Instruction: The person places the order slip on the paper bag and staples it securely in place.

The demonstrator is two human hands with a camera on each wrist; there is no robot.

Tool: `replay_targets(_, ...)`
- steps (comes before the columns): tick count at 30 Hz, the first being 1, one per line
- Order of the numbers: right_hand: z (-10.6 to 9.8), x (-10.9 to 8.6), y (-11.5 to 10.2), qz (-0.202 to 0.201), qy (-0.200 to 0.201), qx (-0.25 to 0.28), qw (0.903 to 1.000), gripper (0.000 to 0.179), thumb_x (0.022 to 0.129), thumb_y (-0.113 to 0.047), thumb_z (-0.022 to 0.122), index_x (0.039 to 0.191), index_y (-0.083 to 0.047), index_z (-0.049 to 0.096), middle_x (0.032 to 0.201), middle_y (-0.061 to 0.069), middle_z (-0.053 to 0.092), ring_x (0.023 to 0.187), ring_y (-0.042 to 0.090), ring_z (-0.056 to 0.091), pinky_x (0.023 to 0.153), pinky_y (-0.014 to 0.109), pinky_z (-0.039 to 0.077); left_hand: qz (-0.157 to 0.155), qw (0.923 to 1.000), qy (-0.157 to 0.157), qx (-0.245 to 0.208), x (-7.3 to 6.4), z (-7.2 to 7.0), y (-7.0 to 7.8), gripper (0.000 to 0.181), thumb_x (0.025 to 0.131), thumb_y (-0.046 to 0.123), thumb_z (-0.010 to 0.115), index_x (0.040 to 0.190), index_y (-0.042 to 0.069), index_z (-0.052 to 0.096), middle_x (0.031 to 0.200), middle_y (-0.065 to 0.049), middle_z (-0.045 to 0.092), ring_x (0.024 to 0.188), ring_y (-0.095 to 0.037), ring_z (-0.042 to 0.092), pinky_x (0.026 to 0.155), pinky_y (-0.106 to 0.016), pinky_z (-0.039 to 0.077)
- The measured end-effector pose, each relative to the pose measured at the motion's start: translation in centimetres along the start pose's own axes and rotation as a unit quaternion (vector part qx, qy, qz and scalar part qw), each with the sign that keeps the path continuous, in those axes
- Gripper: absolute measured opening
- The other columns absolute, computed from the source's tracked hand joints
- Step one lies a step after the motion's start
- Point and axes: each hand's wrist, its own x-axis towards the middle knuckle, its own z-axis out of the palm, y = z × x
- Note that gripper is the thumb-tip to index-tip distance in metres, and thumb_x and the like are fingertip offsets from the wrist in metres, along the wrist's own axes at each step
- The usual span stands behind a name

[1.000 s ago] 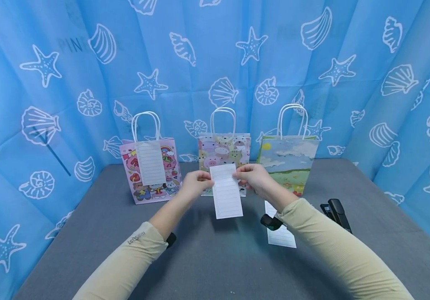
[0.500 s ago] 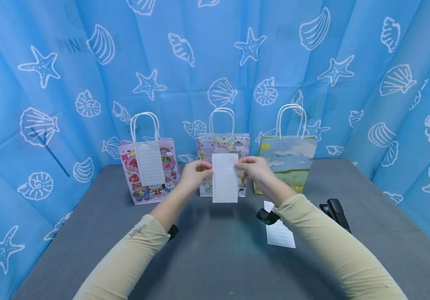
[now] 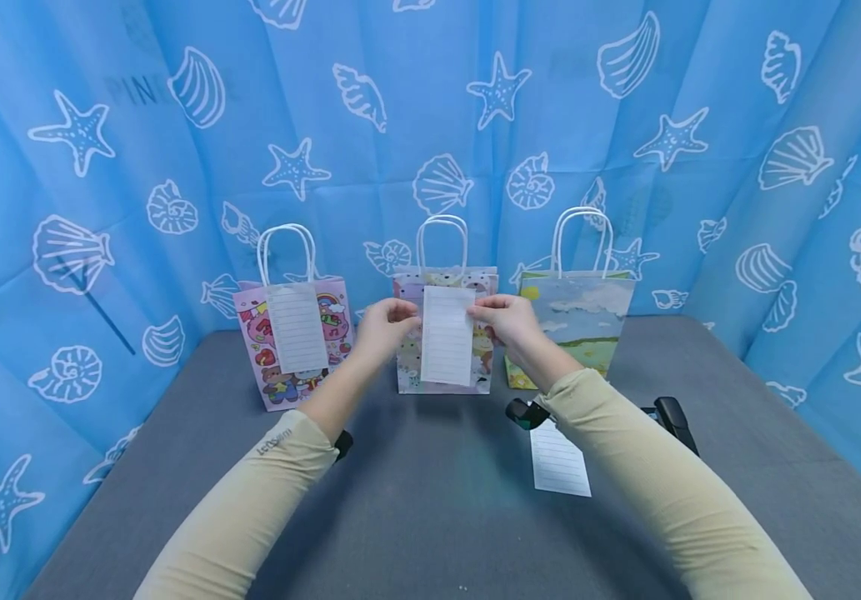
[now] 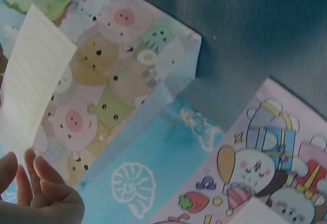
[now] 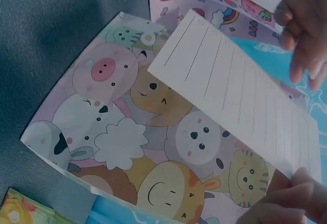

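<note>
A lined white paper slip (image 3: pixel 448 335) hangs upright in front of the middle paper bag (image 3: pixel 486 333), which is printed with cartoon animals. My right hand (image 3: pixel 516 327) pinches the slip at its right edge near the top, as the right wrist view also shows. Beside the opposite edge is my left hand (image 3: pixel 387 329); in the right wrist view its loosely bent fingers (image 5: pixel 299 73) look just apart from the paper. The slip's top reaches just below the bag's rim and covers part of the animal print.
The pink cartoon bag (image 3: pixel 261 375) at left has another lined slip (image 3: pixel 297 329) on its front. A landscape-print bag (image 3: pixel 583 312) stands at right. On the grey table (image 3: pixel 430 517) lie a third slip (image 3: pixel 559 462) and a black stapler (image 3: pixel 673 421), partly behind the right forearm.
Both hands have moved up and forward with the slip, which went from slightly tilted to nearly straight against the middle bag. The left fingers have come slightly off its edge.
</note>
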Motion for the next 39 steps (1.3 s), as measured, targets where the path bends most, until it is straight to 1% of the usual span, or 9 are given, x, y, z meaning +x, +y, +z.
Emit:
replay_targets(6,-0.2,0.6,-0.6,-0.008,-0.007,0.014,0.9998,0.014,0.094,-0.012,0.066,0.104,-0.002,0.066,0.085,0.002,0.056,0.052,0.010,0.046,0.049,0.022,0.034,0.065,0.9951,0.045,0.060,0.9,-0.4,0.7,0.023,0.096,0.010,0.062,0.118,0.002,0.064,0.112,-0.013,0.063,0.097,-0.028,0.057,0.081,-0.038,0.047)
replay_targets(11,0.0,1.0,-1.1,-0.008,-0.004,0.018,0.9998,0.016,0.093,-0.012,0.066,0.105,-0.002,0.067,0.085,0.003,0.059,0.045,0.008,0.046,0.046,0.022,0.033,0.117,0.9779,0.071,0.159,2.2,-0.8,1.4,0.039,0.094,0.018,0.066,0.130,0.007,0.057,0.132,-0.011,0.054,0.121,-0.029,0.045,0.102,-0.042,0.034)
replay_targets(13,0.1,1.1,-1.3,-0.007,0.000,0.014,0.9999,0.017,0.094,-0.013,0.066,0.106,-0.002,0.067,0.087,0.003,0.059,0.044,0.008,0.047,0.045,0.022,0.033,0.131,0.9699,0.062,0.196,3.0,-1.0,1.7,0.049,0.092,0.021,0.068,0.136,0.007,0.052,0.141,-0.011,0.048,0.132,-0.030,0.037,0.110,-0.044,0.027)
replay_targets(17,0.3,1.2,-1.4,-0.005,0.003,0.003,1.0000,0.019,0.094,-0.014,0.067,0.108,-0.002,0.067,0.091,0.004,0.061,0.045,0.008,0.050,0.047,0.021,0.035,0.137,0.9551,0.014,0.262,4.8,-1.5,2.3,0.065,0.091,0.026,0.070,0.146,0.007,0.041,0.151,-0.012,0.039,0.143,-0.031,0.023,0.115,-0.049,0.014)
replay_targets(21,0.4,1.2,-1.4,0.000,0.006,-0.003,1.0000,0.020,0.094,-0.014,0.067,0.110,-0.002,0.068,0.096,0.006,0.063,0.045,0.008,0.051,0.049,0.022,0.037,0.109,0.9481,-0.043,0.295,6.2,-1.4,2.6,0.068,0.092,0.031,0.067,0.148,0.008,0.037,0.150,-0.011,0.040,0.142,-0.029,0.026,0.115,-0.052,0.011)
replay_targets(24,0.6,1.2,-1.3,0.002,0.007,-0.001,1.0000,0.021,0.094,-0.014,0.066,0.111,-0.002,0.068,0.101,0.007,0.064,0.045,0.007,0.052,0.051,0.022,0.038,0.089,0.9515,-0.066,0.287,6.9,-1.1,2.4,0.060,0.094,0.032,0.064,0.145,0.007,0.043,0.145,-0.011,0.046,0.137,-0.029,0.035,0.114,-0.051,0.014)
replay_targets(31,1.0,1.5,-1.1,-0.010,0.008,0.003,0.9999,0.022,0.095,-0.014,0.065,0.113,-0.001,0.067,0.109,0.014,0.066,0.048,0.008,0.057,0.052,0.023,0.040,0.081,0.9649,-0.062,0.242,7.6,-0.4,2.0,0.029,0.097,0.024,0.061,0.116,0.003,0.064,0.117,-0.013,0.064,0.112,-0.027,0.057,0.097,-0.041,0.044)
replay_targets(34,0.7,1.3,-1.1,-0.030,0.013,-0.012,0.9994,0.021,0.096,-0.016,0.064,0.110,-0.001,0.067,0.108,0.013,0.065,0.050,0.009,0.058,0.051,0.023,0.042,0.085,0.9680,-0.059,0.228,7.8,-0.3,1.8,0.024,0.097,0.022,0.061,0.110,0.002,0.066,0.110,-0.013,0.066,0.104,-0.026,0.060,0.091,-0.038,0.047)
replay_targets(39,0.4,1.3,-1.0,-0.092,0.046,-0.044,0.9937,0.016,0.096,-0.014,0.063,0.099,0.002,0.065,0.090,0.010,0.061,0.049,0.011,0.053,0.047,0.022,0.044,0.081,0.9705,-0.052,0.221,7.8,-0.1,1.5,0.023,0.098,0.022,0.061,0.107,0.002,0.066,0.108,-0.012,0.065,0.098,-0.026,0.059,0.084,-0.038,0.048)
